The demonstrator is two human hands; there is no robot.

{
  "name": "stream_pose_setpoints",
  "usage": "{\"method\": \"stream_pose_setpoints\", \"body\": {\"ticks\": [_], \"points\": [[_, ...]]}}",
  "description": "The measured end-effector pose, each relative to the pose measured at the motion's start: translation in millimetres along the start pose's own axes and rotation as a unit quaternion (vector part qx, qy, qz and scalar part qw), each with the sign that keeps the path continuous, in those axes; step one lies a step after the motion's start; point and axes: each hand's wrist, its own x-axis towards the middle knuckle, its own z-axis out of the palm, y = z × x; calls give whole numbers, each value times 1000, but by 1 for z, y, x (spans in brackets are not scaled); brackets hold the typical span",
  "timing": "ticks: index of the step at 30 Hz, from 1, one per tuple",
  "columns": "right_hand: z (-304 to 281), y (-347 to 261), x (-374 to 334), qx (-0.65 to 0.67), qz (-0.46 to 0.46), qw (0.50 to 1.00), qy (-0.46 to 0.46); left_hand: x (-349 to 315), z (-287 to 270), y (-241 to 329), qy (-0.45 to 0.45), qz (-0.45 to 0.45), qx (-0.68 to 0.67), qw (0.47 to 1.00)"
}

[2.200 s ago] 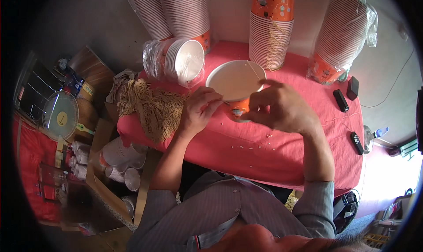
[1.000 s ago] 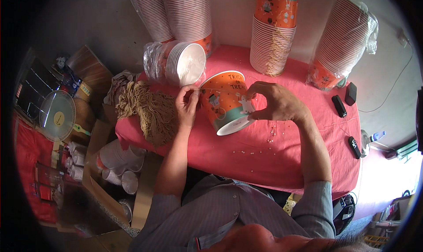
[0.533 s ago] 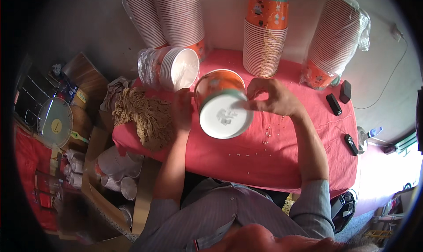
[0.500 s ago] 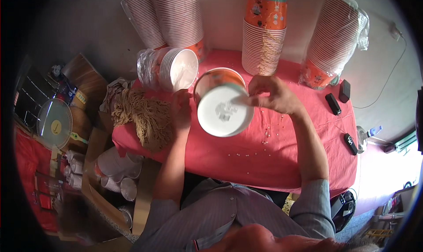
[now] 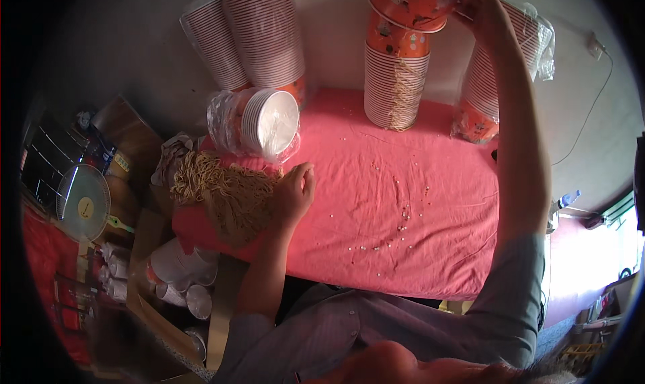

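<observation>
At the top of the view my right hand point(image 5: 474, 9) grips an orange paper bucket point(image 5: 413, 2) by its base end. The bucket is upside down over the top of a tall stack of paper buckets point(image 5: 396, 81) with white rims, and its open rim faces down. Strands of tan string hang down the side of that stack. My left hand point(image 5: 295, 192) hovers over the table beside a heap of tan strings point(image 5: 235, 199). Its fingers are curled, and whatever is inside them, if anything, is hidden.
Small pale beads point(image 5: 402, 228) lie scattered on the red tablecloth point(image 5: 336, 243). A plastic-wrapped bucket stack point(image 5: 279, 118) lies on its side at the back left. Wrapped bucket stacks point(image 5: 265, 38) lean at the wall. A cardboard box point(image 5: 222, 317) with cups stands at lower left.
My right hand has carried the orange bucket from the table's middle up and right to the top of the stack. The left hand has come away from the bucket, lower and beside the strings.
</observation>
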Motion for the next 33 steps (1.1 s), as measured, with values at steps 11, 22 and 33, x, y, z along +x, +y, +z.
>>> {"method": "stream_pose_setpoints", "body": {"ticks": [11,22,33], "points": [[-63,-12,36,-195,170,958,121,5,1,7,-3,22,3,1000],[-75,29,42,-326,168,777,511,0,-3,0,6,33,10,999],[-73,36,29,-343,180,738,553,2,-1,5,-3,37,15,999]]}}
